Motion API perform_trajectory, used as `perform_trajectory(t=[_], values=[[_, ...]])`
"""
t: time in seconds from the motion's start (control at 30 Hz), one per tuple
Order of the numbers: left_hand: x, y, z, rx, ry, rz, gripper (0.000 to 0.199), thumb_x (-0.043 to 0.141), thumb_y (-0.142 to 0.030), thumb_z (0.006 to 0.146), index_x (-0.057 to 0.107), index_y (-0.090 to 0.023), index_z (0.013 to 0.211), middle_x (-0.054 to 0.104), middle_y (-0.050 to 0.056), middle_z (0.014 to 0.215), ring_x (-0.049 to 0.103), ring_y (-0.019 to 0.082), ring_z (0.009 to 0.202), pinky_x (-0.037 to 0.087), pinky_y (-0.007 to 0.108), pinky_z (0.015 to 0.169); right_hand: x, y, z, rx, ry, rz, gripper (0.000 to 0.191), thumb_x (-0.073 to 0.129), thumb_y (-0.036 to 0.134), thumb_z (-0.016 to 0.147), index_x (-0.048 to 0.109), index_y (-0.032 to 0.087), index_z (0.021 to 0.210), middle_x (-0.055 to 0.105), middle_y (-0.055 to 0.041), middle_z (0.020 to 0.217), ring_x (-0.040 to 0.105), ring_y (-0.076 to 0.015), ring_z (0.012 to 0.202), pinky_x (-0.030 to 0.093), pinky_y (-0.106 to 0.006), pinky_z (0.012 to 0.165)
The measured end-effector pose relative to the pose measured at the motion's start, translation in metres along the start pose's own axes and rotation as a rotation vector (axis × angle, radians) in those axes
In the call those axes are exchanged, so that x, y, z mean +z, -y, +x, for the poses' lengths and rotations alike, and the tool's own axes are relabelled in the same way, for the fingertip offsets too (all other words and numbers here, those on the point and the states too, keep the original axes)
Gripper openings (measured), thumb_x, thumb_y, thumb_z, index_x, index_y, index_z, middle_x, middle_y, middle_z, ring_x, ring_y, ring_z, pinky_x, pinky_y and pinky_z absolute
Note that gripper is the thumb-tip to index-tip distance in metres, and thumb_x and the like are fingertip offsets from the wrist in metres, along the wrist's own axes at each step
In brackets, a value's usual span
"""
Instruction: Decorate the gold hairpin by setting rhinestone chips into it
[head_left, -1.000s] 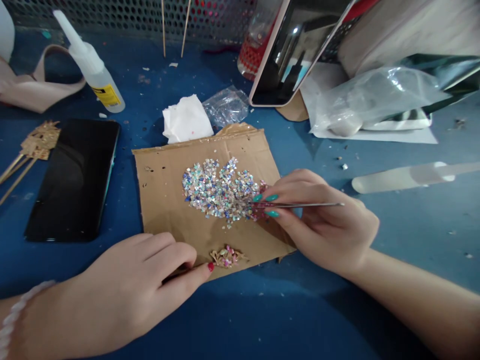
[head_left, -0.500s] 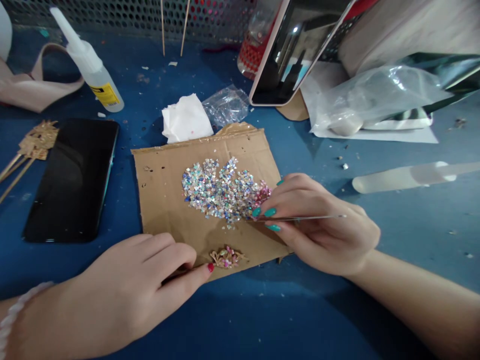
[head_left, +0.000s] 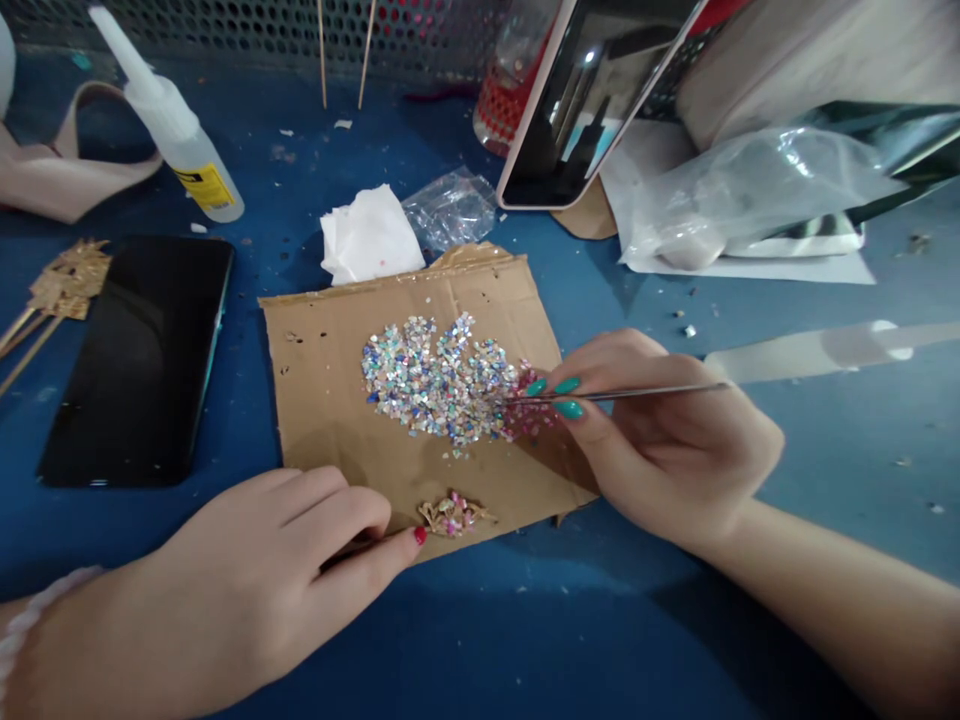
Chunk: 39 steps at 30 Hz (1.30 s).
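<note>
Thin metal tweezers (head_left: 660, 391) are pinched in my right hand (head_left: 667, 440), their tips among the small shiny flakes at the pile's right side. The pile of flakes (head_left: 427, 385) is silvery and blue, with pink flakes (head_left: 536, 415) at its right end, partly behind the fingers. It lies on a piece of brown cardboard (head_left: 322, 420). At the cardboard's near edge is a small gold ornament (head_left: 454, 513) bearing pink pieces. My left hand (head_left: 285, 560) is closed beside it, thumb tip at its left end, around what looks like its thin stem, mostly hidden by the fingers.
A black phone (head_left: 139, 360), gold ornaments on sticks (head_left: 67, 285) and a glue bottle (head_left: 187, 150) are on the left. Behind the cardboard sit white tissue (head_left: 371, 235) and a propped phone (head_left: 592, 100). Plastic bags (head_left: 750, 190) and a pale bottle (head_left: 795, 352) lie right.
My right hand has shifted right and slightly away from me, and the tweezers' tips now sit higher among the flakes. The left hand and the gold ornament have stayed nearly still.
</note>
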<state>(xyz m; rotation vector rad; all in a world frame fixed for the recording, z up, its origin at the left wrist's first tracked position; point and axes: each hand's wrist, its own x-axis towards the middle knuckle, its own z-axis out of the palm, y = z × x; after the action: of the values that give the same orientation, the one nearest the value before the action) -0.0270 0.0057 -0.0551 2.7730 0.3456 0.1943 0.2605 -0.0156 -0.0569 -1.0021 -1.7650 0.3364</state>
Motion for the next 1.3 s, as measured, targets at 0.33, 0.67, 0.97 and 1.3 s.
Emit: perform_trajectory(t=[0.33,0.67,0.97,1.3], values=[[-0.0028,-0.0012,0.0019,0.004,0.006,-0.016,0.037,0.045,-0.012,0.095,0.051,-0.023,0.13,0.054,0.003,0.096,0.044,0.015,0.077,0.034,0.033,0.065,0.0,0.0009,0.0011,0.001,0.062,-0.028,0.029,0.062,-0.001,0.076,0.061,0.021,0.095,0.065,-0.0036,0.078,0.062,-0.0194,0.069,0.049,-0.039,0.062],[-0.0048,-0.0015,0.0026,-0.003,0.01,-0.024,0.037,0.041,-0.01,0.096,0.052,-0.024,0.129,0.054,0.002,0.095,0.046,0.014,0.078,0.036,0.032,0.066,-0.0004,0.0015,0.0024,-0.099,0.108,-0.015,0.027,0.06,0.0,0.078,0.059,0.019,0.097,0.063,-0.0042,0.076,0.062,-0.0193,0.071,0.05,-0.041,0.067],[-0.006,-0.0022,0.0027,-0.002,0.001,-0.039,0.04,0.04,-0.008,0.095,0.052,-0.024,0.129,0.054,0.002,0.094,0.045,0.014,0.076,0.035,0.031,0.066,-0.0008,0.0041,0.0068,-0.161,0.228,0.091,0.013,0.059,0.006,0.081,0.059,0.016,0.089,0.064,-0.0054,0.073,0.063,-0.0174,0.068,0.051,-0.038,0.063],[-0.0047,-0.0017,0.0032,-0.004,0.01,-0.033,0.038,0.041,-0.01,0.096,0.052,-0.024,0.129,0.053,0.002,0.094,0.045,0.014,0.076,0.035,0.031,0.066,0.0019,0.0042,0.0058,-0.154,0.192,0.046,0.016,0.059,0.003,0.079,0.06,0.016,0.088,0.064,-0.0051,0.072,0.061,-0.0185,0.067,0.051,-0.038,0.06]])
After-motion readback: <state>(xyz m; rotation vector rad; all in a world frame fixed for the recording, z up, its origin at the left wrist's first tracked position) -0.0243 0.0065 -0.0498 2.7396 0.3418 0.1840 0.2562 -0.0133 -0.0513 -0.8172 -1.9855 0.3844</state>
